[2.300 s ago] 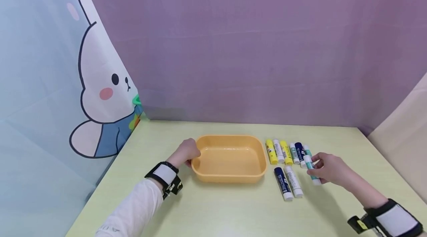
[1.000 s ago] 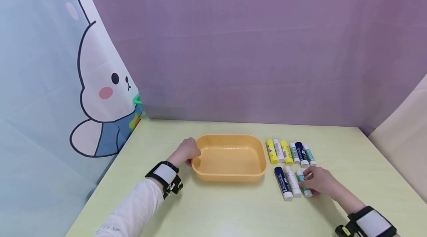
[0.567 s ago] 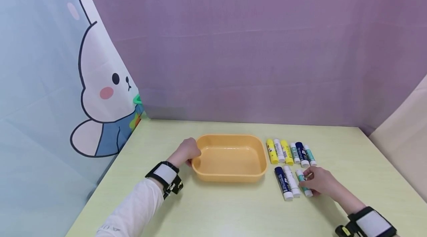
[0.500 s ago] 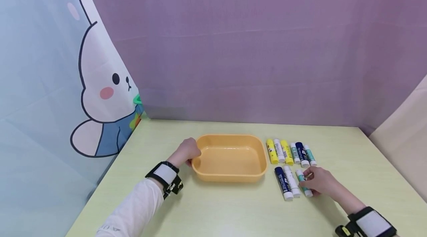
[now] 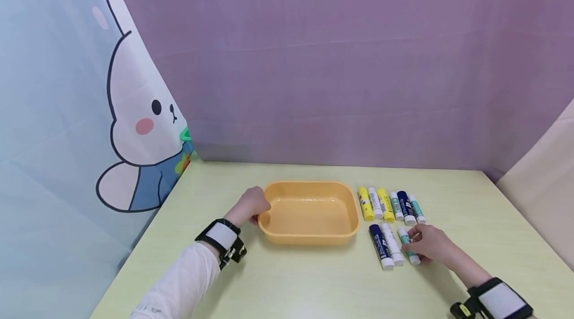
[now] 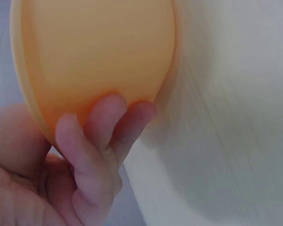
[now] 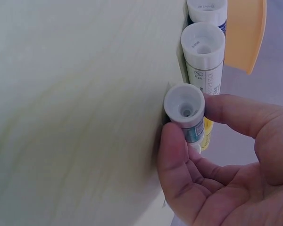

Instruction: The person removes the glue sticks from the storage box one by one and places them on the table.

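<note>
My left hand (image 5: 253,203) grips the left end of an orange plastic tray (image 5: 309,240); in the left wrist view several fingers (image 6: 104,120) curl against its outer wall (image 6: 108,52). Between thumb and fingers, my right hand (image 5: 431,243) pinches a teal-and-white glue stick (image 5: 405,239) lying on the table. Its white end (image 7: 185,104) faces the right wrist camera. Just left of it lie a white glue stick (image 5: 392,244) and a navy glue stick (image 5: 380,246), side by side in the front row.
Behind them, a back row holds a yellow glue stick (image 5: 365,204), a white one (image 5: 375,203) and several others in yellow, teal and navy. The pale table (image 5: 314,284) ends at a purple cloth (image 5: 336,84). A printed curtain (image 5: 54,134) hangs at the left.
The right hand has brought the teal glue stick from above the back row's right end down to the front row, beside the white one. The left hand and tray stay put.
</note>
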Demonstrator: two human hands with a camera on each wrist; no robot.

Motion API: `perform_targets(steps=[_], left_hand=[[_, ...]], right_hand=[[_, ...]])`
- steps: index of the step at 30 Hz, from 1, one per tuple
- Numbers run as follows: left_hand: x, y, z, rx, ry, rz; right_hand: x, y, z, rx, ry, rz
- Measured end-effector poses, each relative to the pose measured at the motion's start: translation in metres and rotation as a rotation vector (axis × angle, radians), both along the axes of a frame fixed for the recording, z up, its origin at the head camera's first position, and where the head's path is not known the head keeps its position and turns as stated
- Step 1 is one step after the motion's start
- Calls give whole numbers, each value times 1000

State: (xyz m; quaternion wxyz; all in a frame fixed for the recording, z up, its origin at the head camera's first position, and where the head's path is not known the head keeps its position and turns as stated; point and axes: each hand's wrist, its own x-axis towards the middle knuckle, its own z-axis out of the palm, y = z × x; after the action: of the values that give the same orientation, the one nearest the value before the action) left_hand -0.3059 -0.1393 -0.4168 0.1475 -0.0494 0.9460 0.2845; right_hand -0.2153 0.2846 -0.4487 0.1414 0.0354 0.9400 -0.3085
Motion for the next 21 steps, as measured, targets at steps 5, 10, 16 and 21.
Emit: perform_targets(steps=[5, 10, 16, 21], left_hand=[[2, -1, 2, 0, 0, -11], [7, -3, 6, 13, 16, -21], [6, -8, 10, 27, 32, -17], [10, -9, 24, -4, 111, 10]], right_hand=[[0, 0, 1, 0, -1, -2], [0, 0, 2, 6, -7, 0], [0, 1, 3, 4, -7, 8], [0, 3, 7, -3, -17, 32]])
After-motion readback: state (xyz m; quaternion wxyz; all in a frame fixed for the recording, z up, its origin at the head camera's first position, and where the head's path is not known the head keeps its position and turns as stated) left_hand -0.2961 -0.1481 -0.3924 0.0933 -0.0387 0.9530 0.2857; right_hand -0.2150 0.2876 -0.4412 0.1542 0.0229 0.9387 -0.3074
